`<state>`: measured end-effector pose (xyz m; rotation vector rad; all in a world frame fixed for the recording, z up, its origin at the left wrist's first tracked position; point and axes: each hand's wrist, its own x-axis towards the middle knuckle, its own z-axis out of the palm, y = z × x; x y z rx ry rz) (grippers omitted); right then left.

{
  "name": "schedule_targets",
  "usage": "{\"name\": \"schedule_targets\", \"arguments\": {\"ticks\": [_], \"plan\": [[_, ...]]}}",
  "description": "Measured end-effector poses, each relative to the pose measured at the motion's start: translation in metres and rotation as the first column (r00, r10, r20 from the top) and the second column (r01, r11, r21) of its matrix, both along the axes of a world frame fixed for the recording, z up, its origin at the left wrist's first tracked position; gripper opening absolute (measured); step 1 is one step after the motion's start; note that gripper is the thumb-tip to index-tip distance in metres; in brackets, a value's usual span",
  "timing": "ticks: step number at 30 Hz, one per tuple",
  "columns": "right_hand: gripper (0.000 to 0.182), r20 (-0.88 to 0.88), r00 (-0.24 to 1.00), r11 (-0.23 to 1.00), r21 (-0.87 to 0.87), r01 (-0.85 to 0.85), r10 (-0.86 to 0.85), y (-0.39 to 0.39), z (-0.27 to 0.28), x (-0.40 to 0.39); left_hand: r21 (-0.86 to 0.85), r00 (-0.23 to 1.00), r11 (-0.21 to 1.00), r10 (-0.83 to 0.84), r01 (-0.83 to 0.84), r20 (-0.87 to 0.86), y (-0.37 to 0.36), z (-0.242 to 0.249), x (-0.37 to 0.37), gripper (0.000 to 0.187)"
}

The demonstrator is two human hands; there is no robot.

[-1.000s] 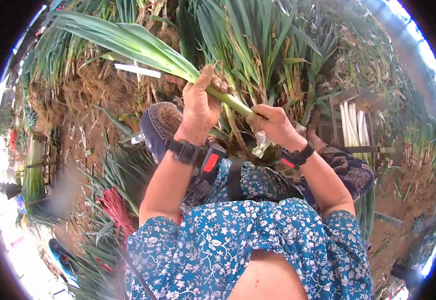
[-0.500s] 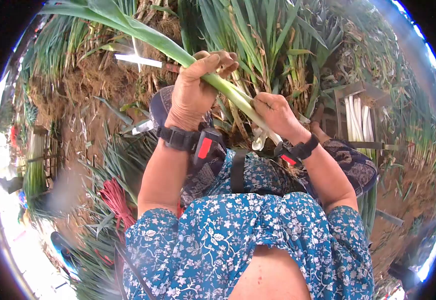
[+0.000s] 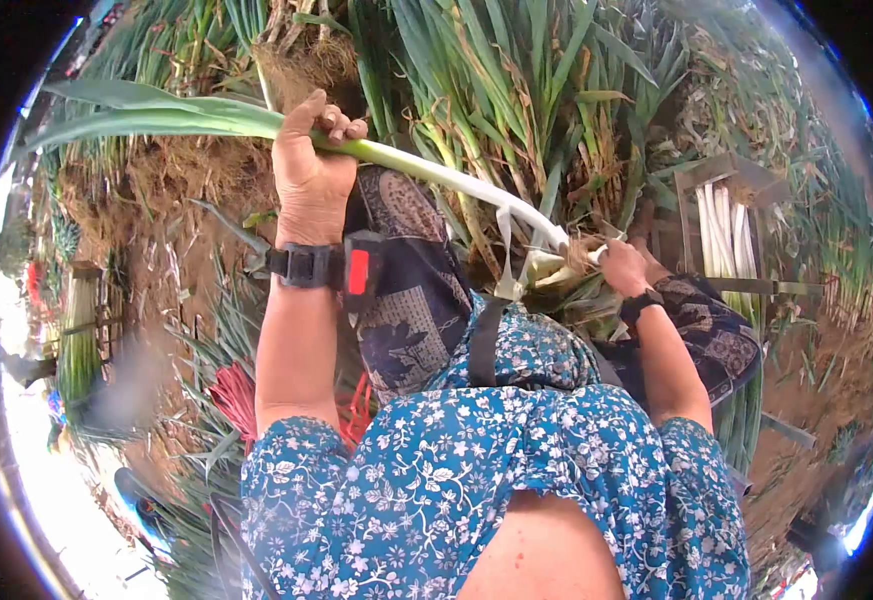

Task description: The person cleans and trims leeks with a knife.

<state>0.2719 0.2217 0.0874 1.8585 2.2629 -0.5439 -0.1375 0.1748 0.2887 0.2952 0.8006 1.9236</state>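
A long green onion [image 3: 446, 178] lies slantwise across the view, green leaves to the left, white stalk running down right to its brown roots [image 3: 581, 250]. My left hand [image 3: 314, 160] is closed around it where the leaves meet the stalk. At the root end, my right hand [image 3: 624, 268] is closed with fingers pinched on a whitish strip of peeled outer layer. Its fingertips are partly hidden. Loose pale peelings [image 3: 546, 268] hang below the white stalk, above my lap.
Unpeeled green onions [image 3: 516, 90] stand piled in front of my knees. White peeled stalks [image 3: 721, 230] lie in a metal frame [image 3: 684, 205] at right. A tied bundle [image 3: 78, 335] stands at left, and red ties [image 3: 233, 395] lie beside my left arm.
My left hand has moved left with the green onion, which now lies flatter. My right hand has slid down right from mid-stalk to the root end, and more white stalk shows.
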Motion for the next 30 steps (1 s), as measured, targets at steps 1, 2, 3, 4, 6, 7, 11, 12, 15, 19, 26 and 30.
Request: {"name": "schedule_targets", "arguments": {"ticks": [1,2,3,4,6,7,11,12,15,19,26,30], "plan": [[0.028,0.017,0.998,0.998,0.013,-0.054,0.054,0.009,-0.014,0.012,-0.014,1.000,1.000,0.022,-0.021,0.023,0.002,-0.002,0.001,0.020],[0.029,0.037,0.994,0.995,0.014,-0.101,0.101,0.008,-0.029,0.028,-0.012,0.998,0.998,0.058,-0.058,0.006,-0.002,-0.004,-0.001,0.020],[0.030,-0.043,0.998,0.999,0.039,0.036,-0.035,-0.001,-0.031,0.051,-0.001,0.995,0.995,0.098,-0.098,-0.010,-0.006,-0.003,-0.010,0.020],[0.032,-0.129,0.978,0.983,0.064,0.173,-0.163,-0.013,-0.029,0.074,0.022,0.990,0.990,0.141,-0.140,-0.027,-0.009,0.000,-0.021,0.020],[0.041,0.017,0.978,0.975,-0.072,0.209,-0.208,-0.006,0.011,0.060,0.089,0.992,0.988,0.126,-0.127,0.014,-0.021,-0.011,-0.050,0.020],[0.047,0.094,0.972,0.964,-0.139,0.225,-0.213,-0.001,0.032,0.053,0.032,0.981,0.981,0.188,-0.190,0.041,-0.023,-0.011,-0.052,0.021],[0.052,-0.525,0.851,0.984,-0.159,-0.083,-0.013,0.023,0.031,0.025,-0.037,0.934,0.938,0.346,-0.344,0.094,-0.024,-0.011,-0.047,0.020],[0.051,-0.731,0.632,0.934,-0.357,-0.034,-0.257,0.018,0.073,-0.015,-0.041,0.924,0.930,0.367,-0.365,0.104,-0.024,-0.011,-0.047,0.020],[0.057,-0.851,0.139,0.761,-0.518,-0.390,-0.507,0.006,0.111,-0.068,-0.030,0.916,0.924,0.382,-0.381,0.125,-0.024,-0.022,-0.053,0.022],[0.057,-0.732,-0.146,0.622,-0.435,-0.651,-0.665,-0.021,0.133,-0.135,0.005,0.925,0.937,0.345,-0.350,0.159,-0.019,-0.025,-0.050,0.022],[0.021,-0.918,0.361,0.887,-0.298,-0.353,-0.165,-0.011,0.096,-0.104,-0.089,0.912,0.928,0.372,-0.361,0.172,-0.019,-0.030,-0.060,0.019],[0.025,-0.708,0.658,0.917,-0.393,-0.064,-0.257,0.018,-0.015,-0.026,-0.076,0.953,0.950,0.303,-0.304,-0.020,-0.018,-0.022,-0.051,0.017]]}}
